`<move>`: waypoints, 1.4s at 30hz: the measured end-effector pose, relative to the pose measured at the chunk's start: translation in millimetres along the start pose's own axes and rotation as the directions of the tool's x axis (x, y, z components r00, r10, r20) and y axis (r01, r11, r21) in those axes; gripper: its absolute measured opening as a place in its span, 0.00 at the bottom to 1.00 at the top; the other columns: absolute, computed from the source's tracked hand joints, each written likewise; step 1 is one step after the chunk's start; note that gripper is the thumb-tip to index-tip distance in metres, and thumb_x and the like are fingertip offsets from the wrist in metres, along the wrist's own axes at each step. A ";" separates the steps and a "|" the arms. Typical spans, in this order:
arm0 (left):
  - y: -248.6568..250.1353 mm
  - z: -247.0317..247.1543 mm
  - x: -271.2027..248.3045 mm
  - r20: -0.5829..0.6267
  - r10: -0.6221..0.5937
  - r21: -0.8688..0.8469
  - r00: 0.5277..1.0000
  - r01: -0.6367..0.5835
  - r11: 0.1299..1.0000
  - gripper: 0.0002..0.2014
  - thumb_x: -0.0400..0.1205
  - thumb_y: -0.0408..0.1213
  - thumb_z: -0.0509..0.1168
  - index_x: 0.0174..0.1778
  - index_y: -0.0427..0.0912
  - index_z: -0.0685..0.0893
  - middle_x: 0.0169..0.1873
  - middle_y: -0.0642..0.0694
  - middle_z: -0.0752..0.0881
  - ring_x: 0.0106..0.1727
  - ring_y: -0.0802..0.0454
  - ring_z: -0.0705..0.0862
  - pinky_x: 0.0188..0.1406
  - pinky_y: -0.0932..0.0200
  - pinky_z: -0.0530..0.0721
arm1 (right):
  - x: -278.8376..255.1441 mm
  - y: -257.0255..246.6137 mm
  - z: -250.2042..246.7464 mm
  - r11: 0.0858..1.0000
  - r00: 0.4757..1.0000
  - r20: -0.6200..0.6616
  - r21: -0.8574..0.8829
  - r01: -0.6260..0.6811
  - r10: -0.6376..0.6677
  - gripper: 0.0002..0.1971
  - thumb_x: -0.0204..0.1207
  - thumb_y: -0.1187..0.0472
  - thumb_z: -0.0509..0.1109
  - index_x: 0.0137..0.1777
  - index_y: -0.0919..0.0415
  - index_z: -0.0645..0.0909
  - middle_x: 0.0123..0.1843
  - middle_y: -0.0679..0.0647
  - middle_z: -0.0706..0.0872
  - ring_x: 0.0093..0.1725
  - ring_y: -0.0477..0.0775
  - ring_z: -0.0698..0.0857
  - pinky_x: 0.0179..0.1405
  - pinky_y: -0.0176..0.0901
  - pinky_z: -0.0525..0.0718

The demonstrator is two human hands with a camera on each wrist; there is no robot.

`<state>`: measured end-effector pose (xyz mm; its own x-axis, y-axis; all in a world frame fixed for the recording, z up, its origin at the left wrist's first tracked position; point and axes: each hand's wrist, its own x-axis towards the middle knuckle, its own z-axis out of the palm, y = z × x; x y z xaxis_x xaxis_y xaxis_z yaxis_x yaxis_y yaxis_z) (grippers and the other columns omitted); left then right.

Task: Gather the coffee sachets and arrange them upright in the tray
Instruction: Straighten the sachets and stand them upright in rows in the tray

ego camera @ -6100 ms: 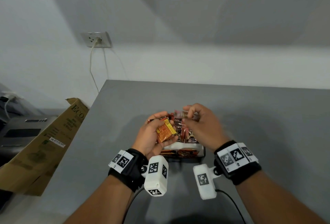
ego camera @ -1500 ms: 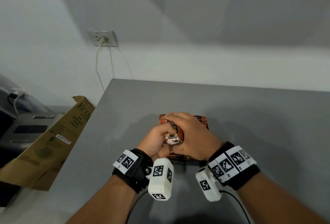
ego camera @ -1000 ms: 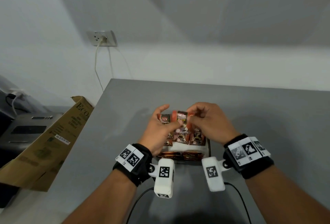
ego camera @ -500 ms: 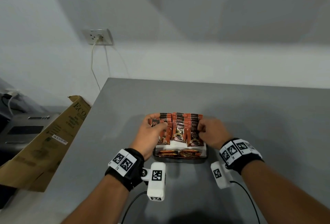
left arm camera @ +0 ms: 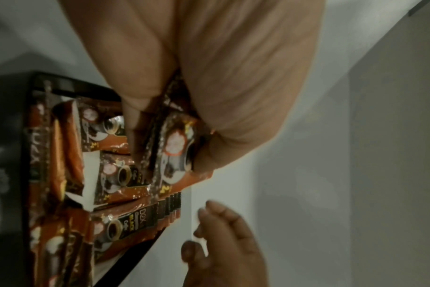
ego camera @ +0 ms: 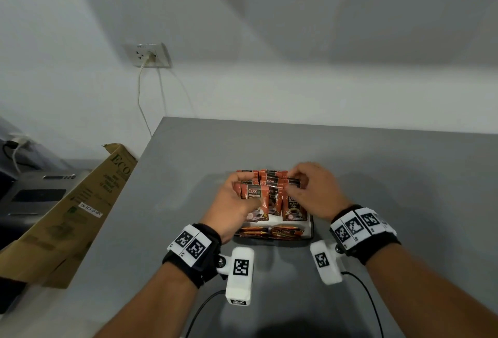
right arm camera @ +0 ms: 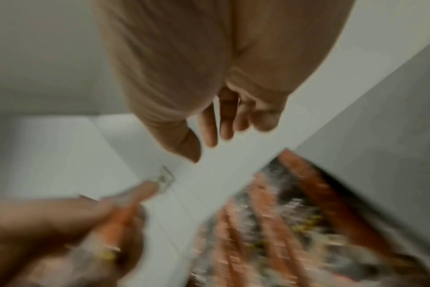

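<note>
A black tray (ego camera: 311, 230) on the grey table holds rows of orange-brown coffee sachets (ego camera: 292, 209) that stand upright, with a few flat ones (ego camera: 269, 232) at its near end. My left hand (ego camera: 239, 198) grips a small bunch of sachets (ego camera: 253, 193) at the front of the left row. The left wrist view shows the left hand (left arm camera: 160, 124) pinching the bunch (left arm camera: 177, 151) between thumb and fingers above the tray rim (left arm camera: 71, 83). My right hand (ego camera: 297, 186) hovers over the tops of the right row. In the blurred right wrist view the right hand (right arm camera: 224, 132) is loose and holds nothing.
The table's left edge (ego camera: 140, 165) runs beside a tilted cardboard box (ego camera: 80, 202) and a dark machine (ego camera: 35, 194). A wall socket (ego camera: 147, 55) with a cord sits on the far wall. Bare grey table (ego camera: 390, 175) stretches behind and to the right of the tray.
My left hand has brought its bunch of sachets in front of the left row. My right hand has risen from the tray's right side to the tops of the sachets.
</note>
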<state>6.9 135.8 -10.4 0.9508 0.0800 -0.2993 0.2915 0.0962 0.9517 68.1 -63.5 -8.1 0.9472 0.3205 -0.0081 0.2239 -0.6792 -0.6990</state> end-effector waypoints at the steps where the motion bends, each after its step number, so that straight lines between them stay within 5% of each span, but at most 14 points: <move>1: 0.4 3.4 0.9 0.015 0.022 0.004 1.000 -0.022 1.000 0.28 0.72 0.13 0.72 0.62 0.43 0.78 0.46 0.40 0.91 0.44 0.45 0.91 0.44 0.52 0.89 | -1.5 -14.5 -3.8 0.996 0.997 0.069 0.089 0.019 -0.025 0.07 0.76 0.56 0.76 0.53 0.50 0.85 0.47 0.42 0.86 0.44 0.39 0.84 0.42 0.27 0.79; 3: 1.9 9.6 3.0 0.040 0.033 0.006 0.999 -0.034 0.999 0.29 0.71 0.13 0.73 0.63 0.40 0.78 0.47 0.37 0.90 0.43 0.43 0.89 0.38 0.55 0.87 | -1.8 -35.3 -6.7 0.982 0.980 0.190 0.186 0.028 -0.064 0.07 0.76 0.58 0.76 0.52 0.48 0.88 0.42 0.43 0.91 0.40 0.36 0.88 0.39 0.24 0.82; 6: 3.8 11.2 5.8 -0.025 0.037 -0.014 0.999 -0.037 0.999 0.26 0.73 0.17 0.74 0.63 0.40 0.77 0.46 0.34 0.89 0.39 0.40 0.86 0.37 0.49 0.85 | 8.2 -38.6 -6.4 0.991 0.988 0.141 0.127 0.038 -0.056 0.10 0.75 0.66 0.75 0.44 0.47 0.88 0.36 0.45 0.91 0.34 0.36 0.88 0.37 0.24 0.80; 10: 2.0 -7.4 8.0 -0.234 -0.012 -0.038 0.972 0.003 0.999 0.17 0.81 0.24 0.68 0.63 0.43 0.77 0.41 0.41 0.86 0.30 0.54 0.83 0.30 0.57 0.84 | 23.8 -25.2 1.9 0.997 0.987 0.155 -0.066 -0.031 0.041 0.07 0.79 0.66 0.74 0.46 0.52 0.88 0.41 0.43 0.89 0.43 0.40 0.89 0.48 0.33 0.85; 13: -3.2 -21.3 6.8 -0.237 -0.065 -0.055 0.969 0.054 0.997 0.18 0.82 0.24 0.65 0.65 0.43 0.75 0.37 0.42 0.85 0.33 0.51 0.83 0.31 0.56 0.83 | 29.1 -18.6 18.2 0.989 0.971 0.225 -0.140 -0.046 0.077 0.09 0.78 0.67 0.74 0.42 0.51 0.85 0.41 0.44 0.87 0.45 0.46 0.89 0.49 0.38 0.87; 17: -5.9 -27.0 1.0 -0.221 -0.091 -0.073 0.971 0.076 0.994 0.16 0.83 0.24 0.65 0.63 0.43 0.76 0.41 0.40 0.85 0.41 0.42 0.83 0.33 0.55 0.84 | 36.6 -10.7 35.5 0.980 0.960 0.256 -0.188 -0.067 0.115 0.13 0.76 0.70 0.74 0.38 0.51 0.82 0.39 0.45 0.86 0.41 0.48 0.88 0.41 0.39 0.87; 21: -7.2 -28.0 -2.9 -0.228 -0.104 -0.072 0.968 0.090 0.993 0.15 0.83 0.23 0.63 0.63 0.41 0.76 0.41 0.41 0.84 0.32 0.52 0.82 0.25 0.63 0.82 | 42.8 -6.1 43.2 0.966 0.961 0.252 -0.254 -0.048 0.115 0.15 0.74 0.74 0.67 0.36 0.51 0.81 0.38 0.45 0.84 0.39 0.48 0.85 0.30 0.33 0.76; 26: -5.2 -29.2 -3.2 -0.200 -0.120 -0.062 0.972 0.109 0.992 0.21 0.78 0.15 0.57 0.63 0.39 0.77 0.44 0.42 0.87 0.34 0.49 0.84 0.29 0.56 0.82 | 45.2 -2.9 43.0 0.964 0.964 0.236 -0.260 -0.055 0.119 0.17 0.74 0.75 0.68 0.37 0.50 0.80 0.43 0.48 0.86 0.42 0.49 0.85 0.35 0.32 0.77; 30: -4.3 -22.9 -4.6 -0.146 -0.054 0.009 0.988 0.056 0.998 0.24 0.75 0.13 0.66 0.61 0.42 0.79 0.45 0.37 0.91 0.40 0.45 0.91 0.44 0.46 0.91 | 37.0 -15.5 24.8 0.985 0.982 0.185 -0.170 -0.001 0.033 0.06 0.76 0.66 0.72 0.43 0.52 0.85 0.44 0.44 0.86 0.46 0.45 0.85 0.41 0.31 0.79; 33: -6.6 -12.7 -1.1 -0.097 0.001 0.067 0.995 0.005 0.998 0.26 0.73 0.16 0.71 0.60 0.48 0.82 0.47 0.36 0.91 0.42 0.39 0.90 0.50 0.36 0.88 | 22.2 -30.7 8.2 1.000 0.959 0.284 -0.028 -0.002 0.010 0.02 0.78 0.57 0.74 0.48 0.50 0.87 0.44 0.42 0.89 0.44 0.39 0.88 0.43 0.30 0.82; 36: -5.8 0.1 1.8 -0.043 0.017 0.088 0.999 -0.013 0.996 0.25 0.70 0.21 0.75 0.55 0.54 0.84 0.42 0.37 0.91 0.39 0.38 0.85 0.46 0.35 0.84 | 8.5 -40.1 -0.6 0.997 0.923 0.385 0.073 -0.019 -0.011 0.03 0.78 0.55 0.74 0.49 0.48 0.88 0.40 0.45 0.92 0.38 0.42 0.89 0.45 0.39 0.87; 38: -2.8 5.8 2.4 -0.037 0.025 0.092 0.999 -0.021 0.995 0.25 0.71 0.20 0.76 0.58 0.49 0.82 0.42 0.38 0.91 0.39 0.40 0.87 0.46 0.39 0.86 | 4.9 -39.7 -5.0 0.992 0.940 0.340 0.122 -0.018 -0.025 0.02 0.76 0.60 0.76 0.46 0.51 0.88 0.37 0.46 0.92 0.34 0.42 0.88 0.41 0.41 0.87; 42: 1.6 7.5 5.8 -0.089 -0.031 0.150 0.996 0.044 0.988 0.17 0.79 0.25 0.70 0.58 0.51 0.81 0.43 0.37 0.91 0.38 0.43 0.88 0.45 0.39 0.88 | 9.9 -21.0 -22.7 0.983 0.993 0.075 0.149 -0.104 0.094 0.04 0.75 0.64 0.75 0.42 0.55 0.85 0.41 0.48 0.91 0.43 0.48 0.89 0.41 0.43 0.84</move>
<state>13.7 129.0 -10.1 0.9283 0.1645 -0.3334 0.3454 -0.0500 0.9371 78.0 -61.0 22.7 0.9440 0.3044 -0.1272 0.0876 -0.6030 -0.7930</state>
